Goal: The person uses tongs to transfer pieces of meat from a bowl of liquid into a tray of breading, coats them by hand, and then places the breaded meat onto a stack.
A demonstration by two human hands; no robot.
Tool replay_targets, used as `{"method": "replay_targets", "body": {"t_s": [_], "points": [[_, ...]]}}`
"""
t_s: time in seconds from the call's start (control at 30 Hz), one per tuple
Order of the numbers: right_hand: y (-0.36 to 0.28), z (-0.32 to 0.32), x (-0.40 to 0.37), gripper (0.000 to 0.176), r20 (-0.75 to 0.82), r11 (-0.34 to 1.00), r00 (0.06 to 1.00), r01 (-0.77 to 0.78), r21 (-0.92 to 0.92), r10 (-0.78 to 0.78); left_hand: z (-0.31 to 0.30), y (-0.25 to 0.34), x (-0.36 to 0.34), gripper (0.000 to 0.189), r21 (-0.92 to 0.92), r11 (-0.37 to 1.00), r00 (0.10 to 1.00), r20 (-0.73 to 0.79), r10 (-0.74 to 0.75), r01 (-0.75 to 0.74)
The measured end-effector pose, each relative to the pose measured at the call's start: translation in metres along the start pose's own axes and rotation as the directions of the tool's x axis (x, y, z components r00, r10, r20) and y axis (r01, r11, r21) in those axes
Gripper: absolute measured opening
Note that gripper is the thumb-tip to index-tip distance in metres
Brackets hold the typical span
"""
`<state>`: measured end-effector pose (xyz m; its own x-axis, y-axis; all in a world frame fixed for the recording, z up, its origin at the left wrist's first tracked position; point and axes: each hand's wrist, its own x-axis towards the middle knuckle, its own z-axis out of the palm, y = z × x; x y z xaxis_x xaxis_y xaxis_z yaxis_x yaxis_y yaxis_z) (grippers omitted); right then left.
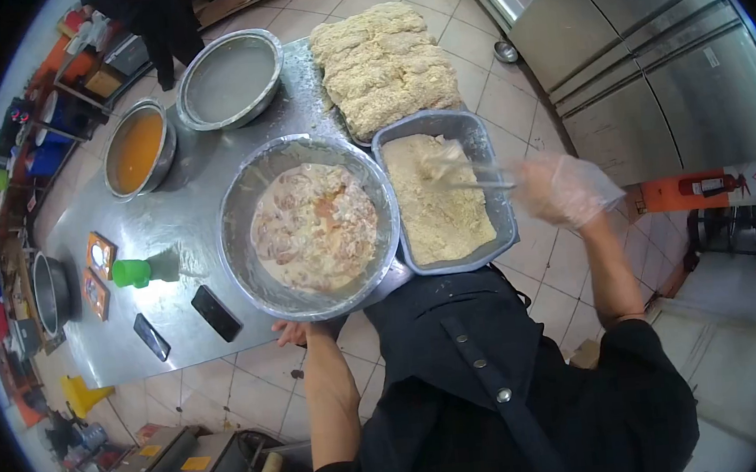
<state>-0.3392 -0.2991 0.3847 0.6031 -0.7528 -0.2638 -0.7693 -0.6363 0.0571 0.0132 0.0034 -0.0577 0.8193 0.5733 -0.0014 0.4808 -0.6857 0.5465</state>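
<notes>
My right hand point(559, 189), in a clear plastic glove and blurred by motion, is closed on metal tongs point(481, 182). The tongs' tips are at a pale, coated piece over the grey tub point(506, 241) of yellowish crumbs point(440, 222). To the left of the tub, a large metal bowl point(235, 271) holds pieces in a wet, whitish batter point(314, 228) with an orange-brown patch. My bare left hand point(291, 333) is just below this bowl's near rim, partly hidden, its visible fingers apart and holding nothing I can see.
Crumb-coated pieces point(385, 64) are heaped behind the tub. On the metal table point(188, 226) are a bowl of orange liquid point(139, 151), a bowl of greyish liquid point(229, 80), a green container point(131, 274) and two phones point(216, 313). Steel fridges point(650, 59) line the right.
</notes>
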Motion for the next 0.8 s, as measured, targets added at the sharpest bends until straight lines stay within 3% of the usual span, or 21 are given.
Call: {"method": "replay_targets", "body": {"t_s": [0.03,0.1,0.13,0.2,0.27,0.37,0.43,0.47,0.53,0.6,0.63,0.67,0.7,0.73,0.8], "points": [[-0.004,0.004,0.003,0.029,-0.001,1.000,1.000,-0.001,-0.001,0.001,0.000,0.000,0.000,0.058,0.004,1.000,1.000,0.001,0.000,0.000],[-0.013,0.013,0.008,0.046,0.059,0.965,0.997,0.026,0.261,-0.043,-0.002,0.000,0.002,0.058,0.007,1.000,1.000,0.000,0.011,-0.011],[-0.020,0.020,0.010,0.046,0.058,0.963,0.998,0.023,0.270,-0.040,-0.002,0.001,0.003,0.058,0.006,1.000,1.000,0.002,0.012,-0.012],[-0.038,0.032,0.021,0.055,-0.073,0.905,0.989,0.145,0.401,-0.126,-0.002,0.003,0.002,0.058,0.001,1.000,1.000,0.003,0.019,-0.019],[-0.071,0.044,0.042,0.062,0.052,0.904,0.994,0.064,0.423,-0.095,-0.004,0.004,0.001,0.058,0.000,1.000,1.000,0.003,0.026,-0.026],[-0.111,0.097,0.071,0.057,0.092,0.899,0.995,-0.009,0.437,-0.035,-0.004,0.006,-0.001,0.058,-0.009,0.999,0.999,0.006,0.054,-0.054],[-0.118,0.110,0.073,0.052,-0.018,0.820,0.998,0.054,0.569,-0.054,-0.001,0.004,0.002,0.058,-0.013,0.998,0.998,0.006,0.069,-0.069],[-0.101,0.134,0.078,0.052,-0.016,0.816,0.999,0.052,0.576,-0.052,0.000,0.005,0.003,0.058,-0.013,0.997,0.997,0.001,0.075,-0.075],[-0.041,0.188,0.080,0.049,-0.201,0.835,0.967,0.238,0.496,-0.156,-0.005,0.005,0.005,0.058,-0.009,0.996,0.996,-0.002,0.089,-0.089],[-0.014,0.154,0.064,0.050,0.152,0.874,0.986,-0.131,0.467,0.066,-0.006,0.005,0.005,0.058,-0.008,0.995,0.995,0.003,0.095,-0.095],[-0.010,0.178,0.063,0.050,0.151,0.876,0.986,-0.133,0.464,0.070,-0.005,0.005,0.005,0.058,-0.004,0.995,0.995,0.005,0.097,-0.097],[-0.011,0.224,0.062,0.050,0.123,0.778,0.948,-0.312,0.545,0.293,-0.005,0.005,0.003,0.058,-0.005,0.995,0.995,0.006,0.095,-0.095],[-0.018,0.229,0.061,0.051,0.116,0.636,0.858,-0.454,0.624,0.500,-0.005,0.005,0.002,0.058,0.000,0.996,0.996,0.006,0.093,-0.093],[-0.019,0.234,0.061,0.051,0.118,0.637,0.860,-0.454,0.623,0.497,-0.005,0.004,0.002,0.058,0.001,0.996,0.996,0.002,0.091,-0.091],[-0.027,0.236,0.063,0.053,0.402,0.382,0.720,-0.661,0.646,0.565,-0.006,0.004,0.002,0.058,-0.001,0.995,0.995,-0.001,0.097,-0.097]]}}
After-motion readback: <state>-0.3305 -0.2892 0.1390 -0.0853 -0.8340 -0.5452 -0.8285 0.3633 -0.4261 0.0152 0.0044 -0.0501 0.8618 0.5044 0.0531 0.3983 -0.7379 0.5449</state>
